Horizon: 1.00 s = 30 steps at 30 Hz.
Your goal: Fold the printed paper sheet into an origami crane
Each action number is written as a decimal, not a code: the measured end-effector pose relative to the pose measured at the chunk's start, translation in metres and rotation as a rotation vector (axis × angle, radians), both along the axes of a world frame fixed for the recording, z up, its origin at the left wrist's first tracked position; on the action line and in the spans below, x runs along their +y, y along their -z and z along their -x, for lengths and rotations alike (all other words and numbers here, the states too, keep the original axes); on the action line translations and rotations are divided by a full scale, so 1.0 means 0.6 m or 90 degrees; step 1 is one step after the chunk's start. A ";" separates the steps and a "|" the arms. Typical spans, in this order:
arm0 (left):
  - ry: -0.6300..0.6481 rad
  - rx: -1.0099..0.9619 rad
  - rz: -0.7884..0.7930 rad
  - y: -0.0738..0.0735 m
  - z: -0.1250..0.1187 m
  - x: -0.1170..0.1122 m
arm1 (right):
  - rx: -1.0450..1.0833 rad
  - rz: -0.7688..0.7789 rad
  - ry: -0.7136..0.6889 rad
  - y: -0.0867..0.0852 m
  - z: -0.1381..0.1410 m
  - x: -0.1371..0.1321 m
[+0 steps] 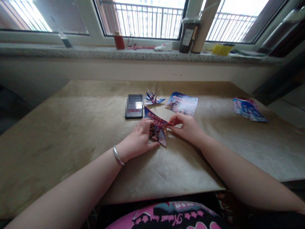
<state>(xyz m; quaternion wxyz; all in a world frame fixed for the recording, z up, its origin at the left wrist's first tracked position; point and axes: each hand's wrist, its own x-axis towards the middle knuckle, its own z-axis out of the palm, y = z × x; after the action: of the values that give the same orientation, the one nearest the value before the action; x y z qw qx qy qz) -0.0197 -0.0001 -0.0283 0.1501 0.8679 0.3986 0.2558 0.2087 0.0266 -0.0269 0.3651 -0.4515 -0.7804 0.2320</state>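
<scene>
A partly folded piece of printed blue and red paper lies at the middle of the table. My left hand presses on its left side, thumb under the lower edge, fingers curled onto it. My right hand pinches the paper's right corner between thumb and fingers. A silver bracelet sits on my left wrist. Just behind the paper stand a finished paper crane and a flat printed sheet.
A dark phone lies left of the crane. More printed sheets sit near the table's right edge. The windowsill behind holds a red cup, a dark jar and a yellow item.
</scene>
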 end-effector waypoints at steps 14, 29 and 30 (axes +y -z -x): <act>0.011 0.059 -0.153 -0.013 -0.001 -0.004 | 0.065 0.077 0.014 0.006 0.006 0.000; 0.010 0.064 -0.181 -0.020 -0.004 -0.005 | 0.057 0.031 -0.112 -0.006 0.013 -0.015; 0.011 0.055 -0.180 -0.021 -0.004 -0.005 | 0.047 0.010 -0.121 -0.007 0.014 -0.017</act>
<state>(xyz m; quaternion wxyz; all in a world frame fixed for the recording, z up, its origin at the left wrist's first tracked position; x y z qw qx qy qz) -0.0171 -0.0029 -0.0159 0.0115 0.8941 0.3569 0.2703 0.2005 0.0165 -0.0227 0.3665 -0.3691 -0.8039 0.2883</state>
